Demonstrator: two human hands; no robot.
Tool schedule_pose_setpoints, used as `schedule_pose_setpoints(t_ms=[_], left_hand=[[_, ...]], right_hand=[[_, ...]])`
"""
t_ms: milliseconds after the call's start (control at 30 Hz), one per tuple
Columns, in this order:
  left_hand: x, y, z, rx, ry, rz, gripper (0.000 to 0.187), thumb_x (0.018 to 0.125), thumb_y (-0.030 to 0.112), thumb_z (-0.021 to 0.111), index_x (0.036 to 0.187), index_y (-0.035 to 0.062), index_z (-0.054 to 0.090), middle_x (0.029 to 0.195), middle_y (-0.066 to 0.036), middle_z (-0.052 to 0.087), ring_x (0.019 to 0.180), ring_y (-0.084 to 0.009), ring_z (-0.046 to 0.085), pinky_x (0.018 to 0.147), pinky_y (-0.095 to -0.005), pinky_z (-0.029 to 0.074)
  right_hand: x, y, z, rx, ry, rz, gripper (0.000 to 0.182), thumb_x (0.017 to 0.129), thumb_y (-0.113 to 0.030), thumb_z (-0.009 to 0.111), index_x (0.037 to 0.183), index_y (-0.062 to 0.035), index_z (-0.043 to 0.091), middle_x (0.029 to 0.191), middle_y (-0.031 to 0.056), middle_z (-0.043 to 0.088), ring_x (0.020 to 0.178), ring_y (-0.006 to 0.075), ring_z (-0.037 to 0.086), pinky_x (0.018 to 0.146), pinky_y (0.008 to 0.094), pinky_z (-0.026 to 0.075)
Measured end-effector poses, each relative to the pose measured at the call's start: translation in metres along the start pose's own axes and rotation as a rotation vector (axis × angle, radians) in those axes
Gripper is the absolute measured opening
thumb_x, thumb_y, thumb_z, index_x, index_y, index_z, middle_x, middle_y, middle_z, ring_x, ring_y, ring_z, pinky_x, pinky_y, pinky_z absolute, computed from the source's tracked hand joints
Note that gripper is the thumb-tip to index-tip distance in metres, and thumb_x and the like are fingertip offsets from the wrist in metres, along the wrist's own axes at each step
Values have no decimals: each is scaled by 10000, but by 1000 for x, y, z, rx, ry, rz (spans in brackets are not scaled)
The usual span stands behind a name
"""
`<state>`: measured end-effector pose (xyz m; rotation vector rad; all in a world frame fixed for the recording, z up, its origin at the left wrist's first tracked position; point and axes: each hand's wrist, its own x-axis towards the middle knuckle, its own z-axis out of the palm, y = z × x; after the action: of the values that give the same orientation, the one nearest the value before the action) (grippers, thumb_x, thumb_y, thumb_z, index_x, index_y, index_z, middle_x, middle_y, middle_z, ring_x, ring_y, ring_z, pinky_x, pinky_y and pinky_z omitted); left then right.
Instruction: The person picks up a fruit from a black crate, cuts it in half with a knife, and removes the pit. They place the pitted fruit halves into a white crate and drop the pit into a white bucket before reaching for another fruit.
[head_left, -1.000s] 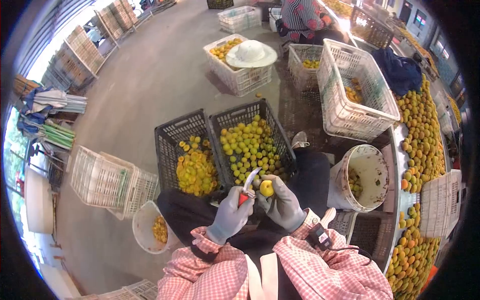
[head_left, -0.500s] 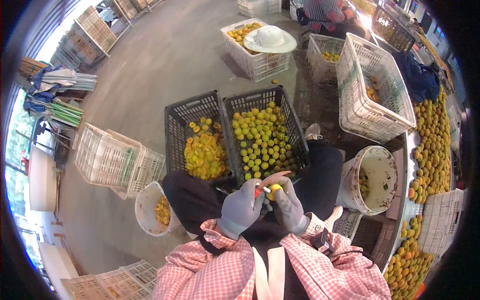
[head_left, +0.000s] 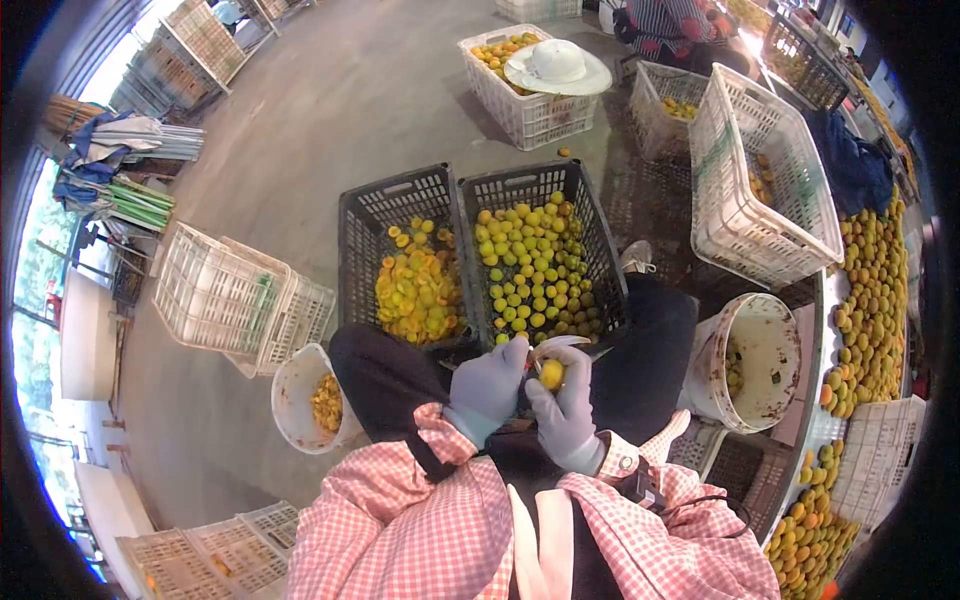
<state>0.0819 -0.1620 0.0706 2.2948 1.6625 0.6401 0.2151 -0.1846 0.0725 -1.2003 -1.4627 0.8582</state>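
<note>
My left hand (head_left: pixel 485 390), in a grey glove, is closed around the handle of a knife (head_left: pixel 556 343); a trace of red handle shows by the fingers. My right hand (head_left: pixel 568 415), also gloved, grips a yellow apricot (head_left: pixel 551 374) between thumb and fingers. The blade lies at the top of the fruit, close to the right fingers; whether it cuts in cannot be made out. Both hands are over my lap. Just beyond them, a black crate (head_left: pixel 588 215) holds whole green-yellow apricots (head_left: pixel 530 250), and a second black crate (head_left: pixel 352 235) beside it holds cut ones (head_left: pixel 420 290).
A white bucket (head_left: pixel 285 405) with fruit pieces stands at left, a stained bucket (head_left: pixel 700 370) at right. White crates (head_left: pixel 215 290) flank me. A white hat (head_left: pixel 560 65) rests on a fruit crate. Apricots (head_left: pixel 868 300) cover the right-hand table. Another person (head_left: pixel 670 25) sits at the back.
The right fingers have lifted and spread over the blade's far end, and the apricot sits turned in the grip. The left hand keeps the knife. The whole view has shifted slightly.
</note>
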Motion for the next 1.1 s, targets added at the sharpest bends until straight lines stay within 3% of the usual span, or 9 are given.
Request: schedule_pose_setpoints(t_ms=[67,200,267,300,533,567,633,733,1100], left_hand=[[3,-7,2,53,-158,-39,333,826,138,547,1140,72,460,863,-134,624,637,-367,608,518,-463,465],[5,-9,-2,-144,-190,-84,538,837,205,618,1314,77,405,930,-129,638,673,-345,639,572,-438,495],[7,-19,3,-651,-117,188,679,846,172,649,1421,81,298,983,-64,611,610,-192,610,527,-333,480],[11,-11,-22,-1091,-510,-213,717,843,143,670,1439,78,278,1053,-31,550,590,-63,515,486,-220,419],[19,11,-57,-1729,-653,-477,646,879,143,620,1430,47,298,1002,-20,564,559,-59,498,471,-179,389],[16,10,-50,-1730,-653,-478,646,879,143,620,1430,47,298,1002,-20,564,559,-59,498,471,-179,389],[11,10,-38,-903,-235,-52,491,907,165,599,1346,26,428,1096,-155,634,848,-230,681,677,-285,516],[9,18,-53,-691,-67,-32,414,903,181,607,1270,16,510,1029,-202,647,864,-285,685,685,-300,520],[-1,27,-59,-634,-115,-2,208,896,111,588,1063,-7,549,689,-147,619,643,-290,668,565,-308,475]], right_hand=[[-5,18,5,247,-45,243,325,853,-82,598,1145,-32,464,1097,84,497,955,183,514,867,305,427],[14,14,-20,901,-250,585,399,881,-149,637,1214,-34,452,978,21,543,777,96,518,703,223,450],[13,21,-32,846,-258,577,433,886,-193,659,1235,-46,448,941,6,549,737,66,501,668,212,437],[11,22,-38,855,-310,550,450,877,-210,672,1234,-49,449,946,5,547,738,69,501,669,214,438],[19,-5,-41,1075,-354,507,450,885,-218,663,1236,-50,436,929,15,517,750,95,497,665,232,433],[19,-7,-39,1085,-332,501,450,887,-207,660,1239,-48,431,929,19,516,751,101,495,662,232,429],[17,-5,-36,1038,-298,472,457,886,-205,659,1245,-44,426,943,24,516,759,104,496,669,235,429],[21,-11,-38,1009,-256,462,490,872,-220,670,1255,-47,418,1042,56,521,798,111,506,680,240,432],[16,-13,-40,799,-356,258,470,911,-328,612,1220,-26,429,1155,73,464,1028,151,477,902,291,394]])
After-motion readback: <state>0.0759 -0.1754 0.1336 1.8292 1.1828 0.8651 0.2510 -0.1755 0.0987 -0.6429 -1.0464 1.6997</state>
